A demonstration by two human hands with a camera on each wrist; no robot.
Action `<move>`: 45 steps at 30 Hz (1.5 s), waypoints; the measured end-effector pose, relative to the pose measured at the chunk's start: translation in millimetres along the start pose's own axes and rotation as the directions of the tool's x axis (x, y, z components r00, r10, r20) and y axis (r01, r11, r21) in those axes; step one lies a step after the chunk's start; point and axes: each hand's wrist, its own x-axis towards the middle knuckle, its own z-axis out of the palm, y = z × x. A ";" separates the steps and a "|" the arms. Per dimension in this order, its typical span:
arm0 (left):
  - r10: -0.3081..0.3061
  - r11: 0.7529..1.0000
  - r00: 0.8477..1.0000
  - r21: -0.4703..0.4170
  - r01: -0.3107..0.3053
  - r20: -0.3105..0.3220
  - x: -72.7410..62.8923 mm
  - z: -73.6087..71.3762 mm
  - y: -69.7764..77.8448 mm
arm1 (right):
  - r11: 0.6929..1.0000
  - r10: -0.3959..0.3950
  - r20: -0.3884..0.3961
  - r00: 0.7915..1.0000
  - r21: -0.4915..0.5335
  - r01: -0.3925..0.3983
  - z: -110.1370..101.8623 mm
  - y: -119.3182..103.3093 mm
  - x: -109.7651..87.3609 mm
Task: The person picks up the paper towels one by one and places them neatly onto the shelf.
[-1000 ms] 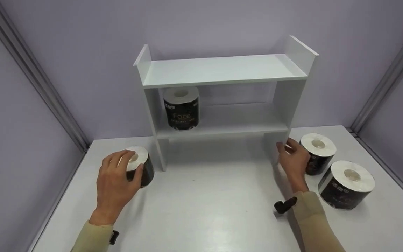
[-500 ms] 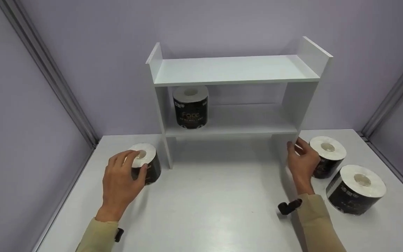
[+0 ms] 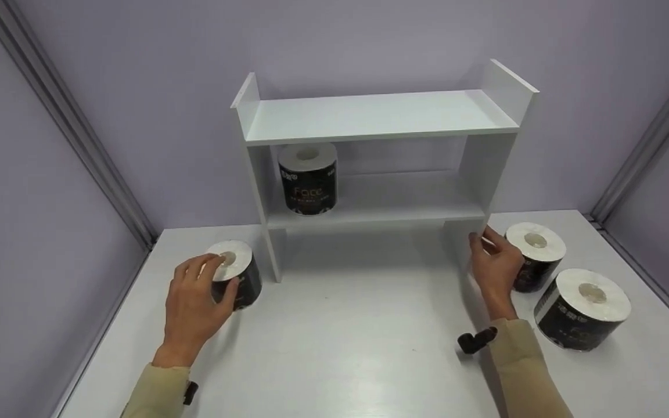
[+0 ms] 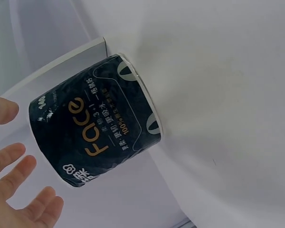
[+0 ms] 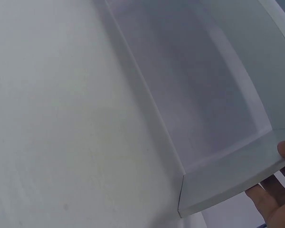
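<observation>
My left hand (image 3: 195,305) reaches beside a paper roll (image 3: 246,285) in a black wrapper, standing on the table left of the white shelf (image 3: 381,116). In the left wrist view a gap shows between the spread fingers (image 4: 19,178) and the wrapped roll (image 4: 92,121). On the right, my right hand (image 3: 496,267) pinches the front edge of the shelf's lower right side panel (image 5: 232,178), thumb inside and fingers outside. Another roll (image 3: 309,188) stands upright at the left end of the middle shelf board.
Two more rolls stand on the table right of the shelf: one farther back (image 3: 535,255), close to my right hand, and one nearer (image 3: 583,310). Pale wall panels (image 3: 137,87) with metal posts enclose the white table (image 3: 358,348) at the back and sides.
</observation>
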 end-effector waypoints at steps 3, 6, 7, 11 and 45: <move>0.010 1.000 1.000 0.006 -0.010 -0.009 -0.6 0.9 -3.4 | 1.000 -0.008 0.014 1.000 0.000 0.008 2.2 -0.3 -0.9; 0.017 1.000 1.000 0.008 -0.017 -0.012 -0.3 2.1 -6.2 | 1.000 -0.013 0.025 1.000 0.009 0.013 3.7 -1.5 -1.0; 0.021 1.000 1.000 0.010 -0.021 -0.013 -0.2 2.6 -6.9 | 1.000 -0.015 0.027 1.000 0.012 0.015 4.1 -1.8 -0.8; 0.020 1.000 1.000 0.014 -0.020 -0.004 0.6 5.0 -9.8 | 0.999 -0.030 0.017 0.999 0.014 0.030 4.4 -3.1 1.2; 0.048 0.998 0.999 -0.044 -0.048 0.002 -5.8 20.7 -20.4 | 0.999 -0.024 0.014 1.000 -0.023 0.025 -0.4 0.5 -1.4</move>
